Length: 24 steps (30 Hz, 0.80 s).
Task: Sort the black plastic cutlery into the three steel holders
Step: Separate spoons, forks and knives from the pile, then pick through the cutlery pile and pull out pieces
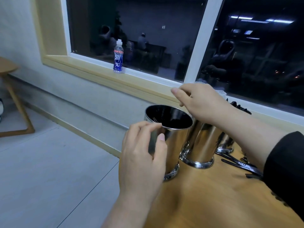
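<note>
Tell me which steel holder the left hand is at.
The leftmost holder, at the table's edge. The left hand curls around its near side; the middle holder and far-right holder sit under the right forearm.

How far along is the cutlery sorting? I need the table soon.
Partly done: black cutlery already sits in the nearest steel holder. Right now the left hand is at that holder's side, while the right hand hovers above it, seemingly empty. Left: loose cutlery on the wooden table.

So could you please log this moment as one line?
left hand: at near holder | right hand: above holders, empty | loose cutlery: on table
</note>
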{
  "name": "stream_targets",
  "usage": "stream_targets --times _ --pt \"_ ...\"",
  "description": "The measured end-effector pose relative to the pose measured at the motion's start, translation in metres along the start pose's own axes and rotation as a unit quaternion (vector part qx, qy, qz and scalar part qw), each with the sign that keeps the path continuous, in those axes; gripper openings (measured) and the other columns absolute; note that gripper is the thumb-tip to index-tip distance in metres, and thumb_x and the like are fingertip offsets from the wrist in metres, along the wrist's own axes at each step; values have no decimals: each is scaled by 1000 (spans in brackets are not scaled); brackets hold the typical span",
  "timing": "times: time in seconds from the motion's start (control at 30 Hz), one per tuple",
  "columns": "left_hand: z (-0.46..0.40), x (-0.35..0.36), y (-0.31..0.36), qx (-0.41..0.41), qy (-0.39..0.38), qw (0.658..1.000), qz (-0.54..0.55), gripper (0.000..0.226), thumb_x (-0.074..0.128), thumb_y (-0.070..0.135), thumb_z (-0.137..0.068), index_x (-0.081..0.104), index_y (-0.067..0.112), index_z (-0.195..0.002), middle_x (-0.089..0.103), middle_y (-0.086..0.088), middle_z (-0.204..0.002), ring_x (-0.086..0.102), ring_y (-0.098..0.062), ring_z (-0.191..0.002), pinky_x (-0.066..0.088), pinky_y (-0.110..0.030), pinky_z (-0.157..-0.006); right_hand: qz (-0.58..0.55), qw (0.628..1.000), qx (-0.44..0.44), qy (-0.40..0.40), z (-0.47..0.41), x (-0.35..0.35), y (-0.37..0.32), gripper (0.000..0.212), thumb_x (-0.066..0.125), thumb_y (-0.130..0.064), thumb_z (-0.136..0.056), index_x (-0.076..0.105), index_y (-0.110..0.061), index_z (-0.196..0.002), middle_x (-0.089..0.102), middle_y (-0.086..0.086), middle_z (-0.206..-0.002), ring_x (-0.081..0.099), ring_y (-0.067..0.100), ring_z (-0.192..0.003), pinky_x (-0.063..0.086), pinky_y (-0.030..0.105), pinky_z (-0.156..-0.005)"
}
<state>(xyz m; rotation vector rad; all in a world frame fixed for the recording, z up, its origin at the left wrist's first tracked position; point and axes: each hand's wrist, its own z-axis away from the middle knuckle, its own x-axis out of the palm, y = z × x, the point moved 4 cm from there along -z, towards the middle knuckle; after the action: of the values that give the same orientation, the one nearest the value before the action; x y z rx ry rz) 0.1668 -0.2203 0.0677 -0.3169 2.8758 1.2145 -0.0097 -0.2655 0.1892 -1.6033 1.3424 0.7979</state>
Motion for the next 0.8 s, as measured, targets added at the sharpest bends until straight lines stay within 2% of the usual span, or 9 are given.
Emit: stream_targets --times 0.1,0.27,0.33,0.43,0.53,0.67,0.8 --pt "6 9 18 37 -6 999 14 25 50 29 -97 71 18 -107 63 13 -105 61 -9 -106 47 -23 -91 -33 997 -6 67 23 -15 14 50 41 -53 -102 66 -13 -85 69 3 -80 61 20 -76 50 36 -74" --pt "31 56 49 25 -134 990 37 22 51 34 -98 69 25 -108 62 19 -100 62 -6 -94 51 -25 -80 -66 989 23 134 104 -36 57 40 48 -43 -102 65 -17 -78 60 -4 -66 54 10 -68 38 35 -62" --pt "46 83 64 21 -176 984 33 20 52 36 -98 67 30 -109 62 20 -100 61 -4 -91 50 -24 -78 -65 987 42 142 145 -43 84 35 49 -40 -102 65 -21 -78 60 -8 -67 54 6 -68 39 32 -62" --pt "74 131 91 37 -226 972 41 20 52 36 -96 67 29 -108 63 18 -103 60 -3 -92 52 -31 -82 -51 984 86 147 214 -51 136 31 51 -36 -102 68 -20 -82 62 -9 -73 54 6 -72 42 32 -67" --pt "109 186 116 46 -284 956 47 28 47 41 -95 67 27 -109 64 17 -104 62 -9 -98 55 -40 -83 -38 977 136 159 286 -54 194 27 54 -32 -103 71 -19 -87 64 -13 -80 59 6 -80 45 28 -73" --pt "164 253 144 83 -365 927 13 32 40 46 -95 64 30 -110 61 17 -106 62 -13 -99 55 -41 -81 16 972 174 158 370 -50 263 34 48 -37 -102 69 -17 -84 59 -13 -78 58 11 -82 46 30 -75" --pt "199 305 157 108 -412 905 -5 17 52 32 -101 65 27 -110 60 16 -104 59 -12 -101 51 -38 -85 31 967 174 182 407 -57 307 37 44 -38 -102 64 -16 -79 55 -9 -73 52 13 -74 44 32 -70"
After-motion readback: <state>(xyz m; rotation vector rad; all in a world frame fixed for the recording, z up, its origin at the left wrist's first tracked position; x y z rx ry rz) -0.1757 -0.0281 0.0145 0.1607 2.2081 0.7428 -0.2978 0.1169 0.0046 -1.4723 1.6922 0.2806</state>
